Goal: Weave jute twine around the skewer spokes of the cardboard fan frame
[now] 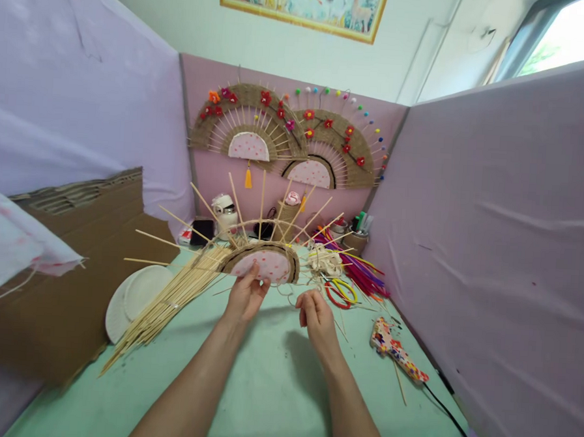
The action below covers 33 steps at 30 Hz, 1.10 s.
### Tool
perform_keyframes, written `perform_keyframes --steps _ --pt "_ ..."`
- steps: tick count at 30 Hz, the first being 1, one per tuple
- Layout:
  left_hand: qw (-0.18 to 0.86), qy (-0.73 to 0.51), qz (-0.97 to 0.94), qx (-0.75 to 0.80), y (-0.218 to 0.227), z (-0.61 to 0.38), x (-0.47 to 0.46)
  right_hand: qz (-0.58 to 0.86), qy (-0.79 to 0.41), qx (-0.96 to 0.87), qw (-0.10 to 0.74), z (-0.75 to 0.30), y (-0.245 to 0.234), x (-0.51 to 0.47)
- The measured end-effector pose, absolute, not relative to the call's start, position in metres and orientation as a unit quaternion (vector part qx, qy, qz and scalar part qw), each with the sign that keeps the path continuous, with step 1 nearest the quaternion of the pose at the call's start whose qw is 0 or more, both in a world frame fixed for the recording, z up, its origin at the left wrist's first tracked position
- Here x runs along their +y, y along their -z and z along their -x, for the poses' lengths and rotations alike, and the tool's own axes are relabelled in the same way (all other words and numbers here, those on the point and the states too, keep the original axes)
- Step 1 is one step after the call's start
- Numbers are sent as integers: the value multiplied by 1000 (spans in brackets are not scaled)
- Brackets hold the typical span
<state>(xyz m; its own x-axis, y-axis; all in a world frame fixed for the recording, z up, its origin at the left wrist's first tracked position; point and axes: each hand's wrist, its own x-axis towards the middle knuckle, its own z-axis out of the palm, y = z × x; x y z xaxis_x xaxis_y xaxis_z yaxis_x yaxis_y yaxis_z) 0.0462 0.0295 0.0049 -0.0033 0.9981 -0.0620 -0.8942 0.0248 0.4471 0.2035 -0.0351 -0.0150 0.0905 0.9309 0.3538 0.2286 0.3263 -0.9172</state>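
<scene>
My left hand [245,295] grips the lower edge of a half-round craft fan [263,261]. The fan has a pink dotted centre, a jute-wrapped rim and thin wooden sticks radiating upward. It is held upright above the green table [263,386]. My right hand [316,314] hovers just right of the fan with its fingers pinched on a thin strand of jute twine [288,289] that leads toward the fan's rim.
A bundle of wooden sticks [170,303] and white paper plates [134,298] lie at the left beside cardboard sheets [63,285]. Red-and-yellow scissors [340,291], coloured pipe cleaners [362,268] and a patterned glue gun [395,351] lie at the right. Two finished fans [286,137] hang on the back wall.
</scene>
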Motion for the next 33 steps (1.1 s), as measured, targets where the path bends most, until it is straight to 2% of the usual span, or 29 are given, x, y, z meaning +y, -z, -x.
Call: perform_keyframes --steps 8,13,33 --pt "728 -652 -110 181 -6 -46 29 492 -225 -613 576 -206 17 -45" --pt "747 -636 -78 177 -6 -49 26 543 -250 -541 591 -219 21 -57" --pt "752 -645 -44 129 -14 -44 28 552 -319 -456 621 -245 36 -51"
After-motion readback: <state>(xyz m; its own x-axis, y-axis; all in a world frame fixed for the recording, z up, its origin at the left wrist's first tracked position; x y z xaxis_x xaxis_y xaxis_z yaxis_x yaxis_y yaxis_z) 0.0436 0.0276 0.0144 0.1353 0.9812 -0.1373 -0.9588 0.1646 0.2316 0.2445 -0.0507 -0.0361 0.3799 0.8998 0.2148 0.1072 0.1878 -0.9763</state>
